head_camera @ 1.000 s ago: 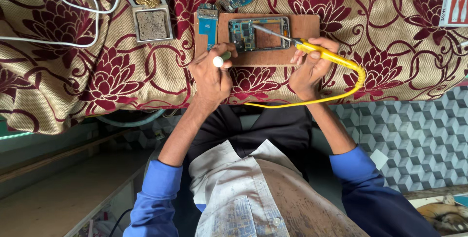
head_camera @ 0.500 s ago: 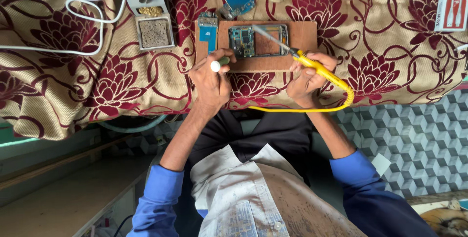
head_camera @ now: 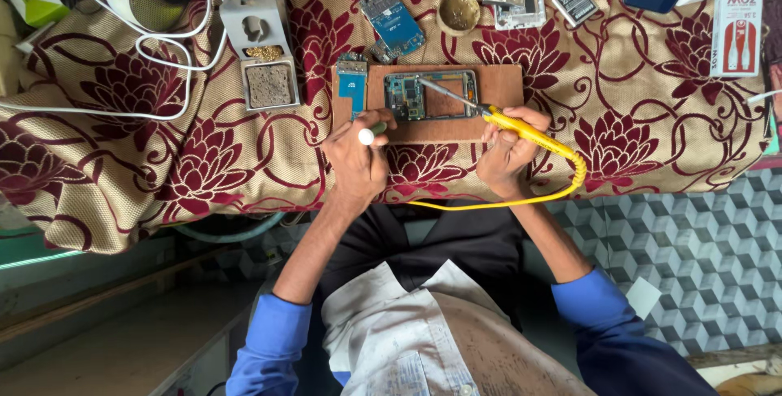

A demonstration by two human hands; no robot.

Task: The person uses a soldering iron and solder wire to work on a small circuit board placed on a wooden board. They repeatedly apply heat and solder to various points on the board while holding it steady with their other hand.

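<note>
On the brown board [head_camera: 497, 86] at 12 o'clock: opened phone [head_camera: 430, 94]. Right hand [head_camera: 507, 150] gripping yellow soldering iron [head_camera: 521, 129], tip on phone. At 9 o'clock, left hand [head_camera: 358, 160] pinching white-tipped tool [head_camera: 368, 134].

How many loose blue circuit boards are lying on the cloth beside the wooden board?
2: a small blue circuit board at the brown wooden board's left edge, and a larger tilted blue circuit board above it. Others may be hidden.

Yellow soldering iron [head_camera: 521, 129] tilted, tip on opened phone [head_camera: 430, 94], wood board [head_camera: 497, 86].
</note>
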